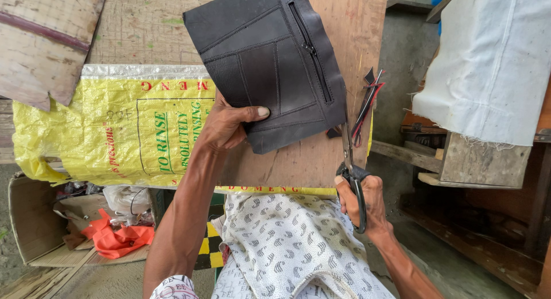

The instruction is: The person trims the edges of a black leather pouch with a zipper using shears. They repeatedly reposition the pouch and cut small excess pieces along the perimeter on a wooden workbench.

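the left hand (pixel 225 127) is clamped on the lower left corner of a black leather panel (pixel 270 58), thumb pressed flat on its face, fingers hidden behind it. the panel has stitched seams and a zipper (pixel 313 52) running down its right side, and it is held up over a brown wooden board (pixel 344 23) that lies on the desk. the right hand (pixel 363 204) has its fingers closed through the black handles of a pair of scissors (pixel 350 155); the blades point up along the panel's right edge, touching it near the bottom corner. just right of the blades lie thin black and red offcuts (pixel 370 98). left of the panel, a yellow printed sack (pixel 115 132) is spread under the board. below the panel, patterned white cloth (pixel 287 241) covers the person's lap. an orange rag (pixel 117 239) sits in a cardboard box far down left of the panel
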